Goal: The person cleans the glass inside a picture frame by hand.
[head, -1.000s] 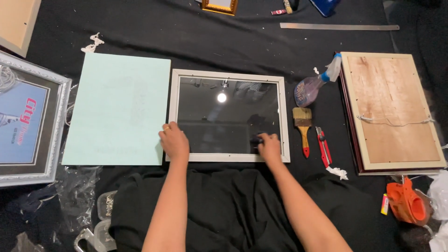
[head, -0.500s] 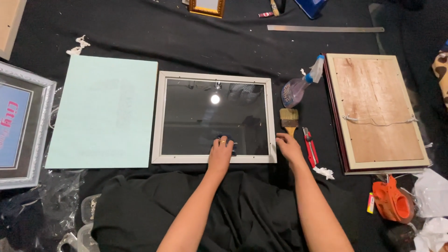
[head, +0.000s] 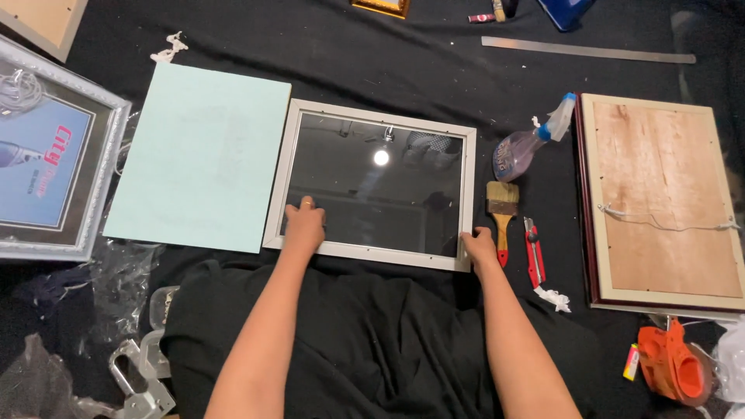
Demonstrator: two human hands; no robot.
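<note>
While the left hand [head: 304, 225] sat near the middle of the frame's near rail half a second ago, it now rests flat on the glass by the near left corner of the white picture frame [head: 371, 185], its grip spread and pinching nothing. Staying at the near right corner, the right hand [head: 479, 247] curls its grip over that edge. This frame lies glass-up on the black cloth [head: 403, 54] on the floor, between a pale green board [head: 200, 157] and a paintbrush [head: 502, 208], with a spray bottle [head: 528, 143] just beyond the brush
</note>
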